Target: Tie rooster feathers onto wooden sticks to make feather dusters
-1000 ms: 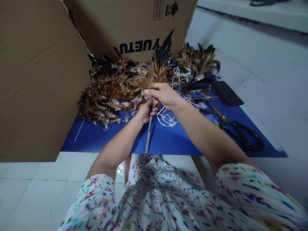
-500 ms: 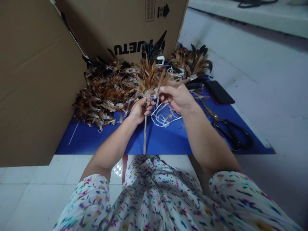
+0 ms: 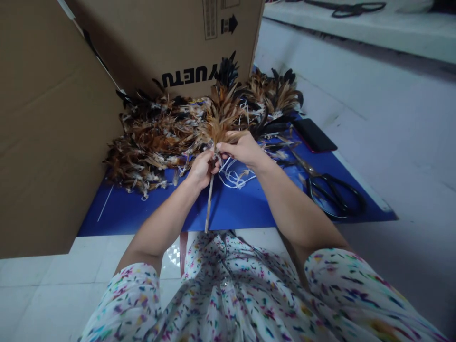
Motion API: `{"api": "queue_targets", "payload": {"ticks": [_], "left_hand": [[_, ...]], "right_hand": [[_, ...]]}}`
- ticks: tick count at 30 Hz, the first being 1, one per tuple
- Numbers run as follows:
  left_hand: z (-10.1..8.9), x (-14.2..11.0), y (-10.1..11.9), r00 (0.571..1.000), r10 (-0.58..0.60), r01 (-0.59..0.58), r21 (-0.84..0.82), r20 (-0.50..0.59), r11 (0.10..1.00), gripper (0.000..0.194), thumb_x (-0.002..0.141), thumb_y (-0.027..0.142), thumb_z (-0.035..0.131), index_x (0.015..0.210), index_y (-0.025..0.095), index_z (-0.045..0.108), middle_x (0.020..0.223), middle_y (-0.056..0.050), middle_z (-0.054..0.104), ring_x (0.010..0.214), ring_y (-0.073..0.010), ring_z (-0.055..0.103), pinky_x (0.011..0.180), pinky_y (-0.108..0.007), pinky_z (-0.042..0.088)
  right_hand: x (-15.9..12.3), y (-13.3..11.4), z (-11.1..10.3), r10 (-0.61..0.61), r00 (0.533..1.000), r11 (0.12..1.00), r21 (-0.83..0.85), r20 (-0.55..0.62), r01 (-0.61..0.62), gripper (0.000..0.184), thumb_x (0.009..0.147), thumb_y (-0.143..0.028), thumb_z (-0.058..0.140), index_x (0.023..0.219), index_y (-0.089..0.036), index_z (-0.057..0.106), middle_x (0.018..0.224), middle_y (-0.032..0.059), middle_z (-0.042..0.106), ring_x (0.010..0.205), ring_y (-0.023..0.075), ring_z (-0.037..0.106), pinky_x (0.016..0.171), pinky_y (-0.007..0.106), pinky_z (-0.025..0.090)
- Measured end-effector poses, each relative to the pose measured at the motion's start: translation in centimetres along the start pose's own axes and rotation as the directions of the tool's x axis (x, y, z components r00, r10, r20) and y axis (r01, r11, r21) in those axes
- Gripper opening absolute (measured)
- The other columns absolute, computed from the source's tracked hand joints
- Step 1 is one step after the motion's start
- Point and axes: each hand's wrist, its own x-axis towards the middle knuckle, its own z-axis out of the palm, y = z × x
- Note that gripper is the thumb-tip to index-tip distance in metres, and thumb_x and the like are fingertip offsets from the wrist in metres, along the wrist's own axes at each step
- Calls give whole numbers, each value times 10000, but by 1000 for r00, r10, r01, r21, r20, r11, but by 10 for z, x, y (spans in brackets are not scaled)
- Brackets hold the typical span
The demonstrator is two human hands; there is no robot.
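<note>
Head view: nearest is a thin, pale brown wooden stick (image 3: pixel 209 199), slanting from the near edge of the blue-topped bench (image 3: pixel 245 209) up into the left hand (image 3: pixel 202 170). To the right lie black-handled metal scissors (image 3: pixel 333 192). The left grip is closed around the stick's upper part; were it to slacken, the stick could twist and the tufts splay. Just beside it, the right hand (image 3: pixel 244 149) keeps a narrow pinch at the base of a fan of brown and black feathers (image 3: pixel 223 109), which rises above both hands; squeezing too hard might bend the quills. Loops of flat white plastic ribbon (image 3: pixel 233 178) lie close under the right hand and could snag on its fingers. Beyond, near the bench's right side, rests a black phone (image 3: pixel 315 135); farther left spreads a heap of loose brown feathers (image 3: pixel 153 137), easily scattered by a careless sweep, before a printed brown cardboard box (image 3: pixel 135 47).
</note>
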Motion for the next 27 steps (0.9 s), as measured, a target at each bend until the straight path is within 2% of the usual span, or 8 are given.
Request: {"api": "queue_targets", "payload": {"ticks": [7, 13, 18, 27], "left_hand": [[5, -5, 3, 999, -22, 22, -6, 25, 1000, 239, 899, 318, 498, 803, 122, 597, 639, -40, 619, 437, -56, 446, 370, -157, 228], [5, -9, 1, 996, 45, -49, 53, 81, 997, 169, 846, 287, 576, 806, 124, 593, 661, -28, 608, 466, -52, 458, 385, -153, 216], [4, -7, -3, 988, 83, -98, 115, 127, 989, 235, 804, 342, 672, 804, 128, 576, 712, -22, 605, 491, -34, 443, 393, -144, 211], [2, -5, -6, 981, 138, -158, 151, 135, 976, 237, 806, 293, 688, 740, 125, 534, 704, -14, 586, 484, -18, 423, 377, -127, 204]], "right_hand": [[7, 12, -1, -15, 999, 998, -67, -50, 11, 140, 718, -186, 641, 607, -176, 557, 524, -19, 542, 429, 91, 482, 436, 240, 381], [7, 17, 0, -26, 994, 994, -111, -104, 14, 154, 701, -239, 646, 595, -172, 556, 535, -11, 567, 435, 104, 502, 444, 250, 403], [9, 22, -1, -59, 993, 985, -166, -106, 41, 153, 705, -271, 630, 614, -168, 564, 514, -21, 561, 423, 107, 506, 439, 246, 395], [14, 35, -4, -140, 980, 944, -318, -142, 89, 162, 715, -302, 632, 647, -160, 591, 566, -9, 579, 512, 114, 501, 529, 265, 402]]}}
